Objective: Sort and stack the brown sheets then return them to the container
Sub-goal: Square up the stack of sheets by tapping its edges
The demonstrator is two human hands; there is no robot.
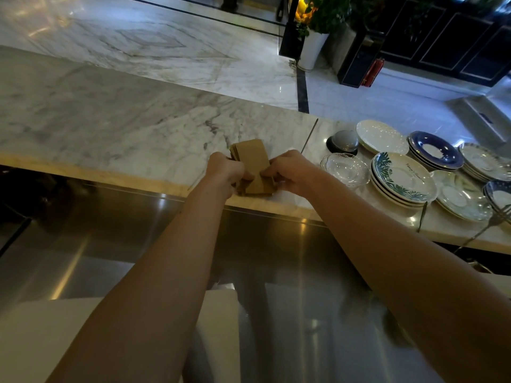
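Brown sheets (253, 164) lie stacked near the marble counter's (110, 120) front edge, long axis pointing away from the person; left hand (225, 168) and right hand (290, 171) pinch their near end.

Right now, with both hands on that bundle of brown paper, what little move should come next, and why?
Probably square the brown sheets up: the far ends fan out unevenly, while the left hand and right hand pinch the near part on the marble counter. No container is visible yet.

Marble counter (116, 117): brown sheets (253, 161) near front edge, plates (402, 175) at right
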